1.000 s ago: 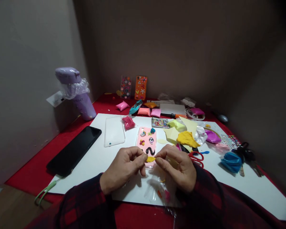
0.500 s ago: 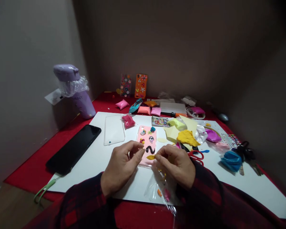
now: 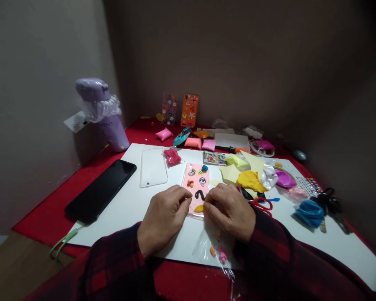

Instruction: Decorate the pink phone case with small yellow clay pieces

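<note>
A pink phone case (image 3: 191, 190) decorated with small clay shapes lies between my hands. Near its lower end is a yellow clay leaf shape (image 3: 199, 208), below a black S-shaped clay strip (image 3: 200, 195). My left hand (image 3: 164, 217) rests at the case's left edge, thumb and forefinger pinched together; anything between them is hidden. On the other side, my right hand (image 3: 232, 211) has its fingers closed at the right tip of the yellow shape, covering part of the case. Under the right wrist is a clear plastic bag (image 3: 203, 246) with orange and pink clay bits.
A black phone (image 3: 102, 190) and a clear phone case (image 3: 153, 168) lie left. Yellow clay (image 3: 252, 181), red scissors (image 3: 261, 204) and a blue clay packet (image 3: 309, 214) are right. Behind stand a purple bottle (image 3: 114, 133) and an orange decorated case (image 3: 189, 110).
The left thumb and forefinger have closed together. The right fingers have shifted slightly up, over the case's right edge. The whole view has moved a little.
</note>
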Action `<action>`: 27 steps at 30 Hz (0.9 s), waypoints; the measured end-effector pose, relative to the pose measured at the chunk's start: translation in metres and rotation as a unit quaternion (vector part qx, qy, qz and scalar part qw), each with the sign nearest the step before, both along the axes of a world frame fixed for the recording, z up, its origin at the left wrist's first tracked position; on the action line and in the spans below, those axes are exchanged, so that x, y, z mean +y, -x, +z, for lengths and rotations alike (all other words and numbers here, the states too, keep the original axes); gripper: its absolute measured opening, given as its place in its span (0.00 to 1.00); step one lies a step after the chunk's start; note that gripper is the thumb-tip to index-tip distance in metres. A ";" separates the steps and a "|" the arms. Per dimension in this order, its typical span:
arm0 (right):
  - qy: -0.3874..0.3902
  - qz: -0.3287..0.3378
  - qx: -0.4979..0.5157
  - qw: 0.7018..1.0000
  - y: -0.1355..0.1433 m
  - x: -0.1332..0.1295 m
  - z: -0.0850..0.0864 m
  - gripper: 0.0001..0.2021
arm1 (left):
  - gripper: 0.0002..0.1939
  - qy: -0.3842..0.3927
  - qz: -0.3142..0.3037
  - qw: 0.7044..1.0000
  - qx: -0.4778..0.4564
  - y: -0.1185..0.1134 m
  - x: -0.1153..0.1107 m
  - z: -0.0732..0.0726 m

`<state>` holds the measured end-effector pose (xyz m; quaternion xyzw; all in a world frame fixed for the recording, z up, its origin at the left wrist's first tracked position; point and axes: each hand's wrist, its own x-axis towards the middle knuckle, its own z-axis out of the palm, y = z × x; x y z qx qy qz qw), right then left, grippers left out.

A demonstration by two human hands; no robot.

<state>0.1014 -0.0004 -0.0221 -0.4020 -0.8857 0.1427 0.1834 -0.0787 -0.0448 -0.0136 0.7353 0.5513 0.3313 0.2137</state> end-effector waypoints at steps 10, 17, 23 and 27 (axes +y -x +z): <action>-0.003 0.012 -0.020 1.000 -0.001 0.004 0.009 0.05 | 0.09 0.001 -0.029 0.999 0.037 0.001 0.001 -0.005; 0.005 0.026 -0.005 1.000 -0.001 0.005 0.008 0.05 | 0.09 0.001 -0.030 0.999 0.046 0.001 0.002 -0.006; 0.000 0.037 -0.012 0.999 0.001 0.005 0.006 0.05 | 0.09 -0.002 -0.027 0.999 0.041 0.001 0.001 -0.005; -0.001 0.038 0.005 0.999 0.001 0.006 0.006 0.05 | 0.09 -0.005 -0.028 0.999 0.034 0.001 0.002 -0.005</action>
